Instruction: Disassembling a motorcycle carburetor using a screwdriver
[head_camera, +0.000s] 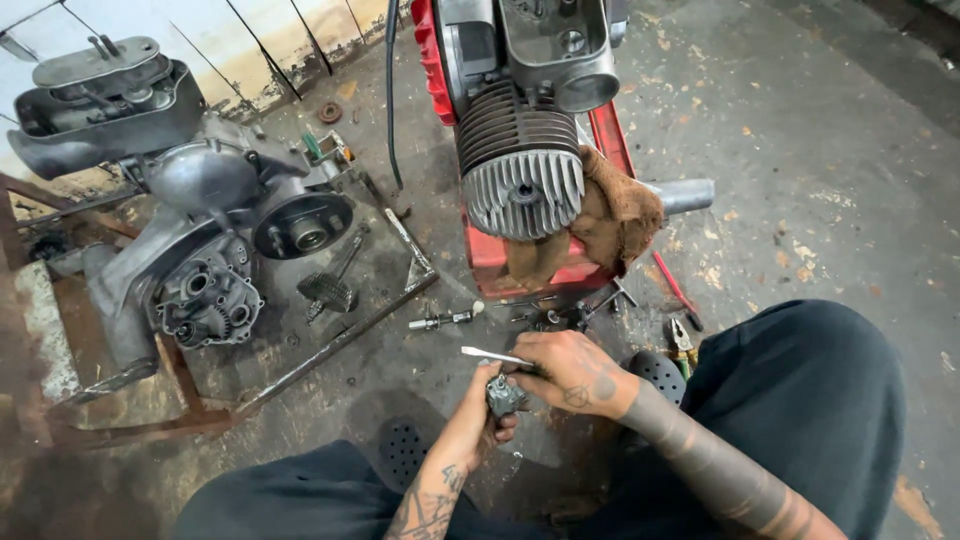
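My left hand (478, 412) grips a small grey metal engine part (503, 396) low in the middle of the view. My right hand (572, 372) holds a thin metal tool (492, 355) whose tip points left, just above that part. Both hands sit between my knees, over the dirty concrete floor. Part of the metal piece is hidden by my fingers.
A finned engine cylinder (520, 165) on a red stand (490, 255), with a brown rag (615, 215) draped beside it, is straight ahead. A grey engine casing (215, 245) lies on a rusty frame (330, 340) at left. Loose bolts (440, 320), pliers (682, 338) and small parts are scattered near my hands.
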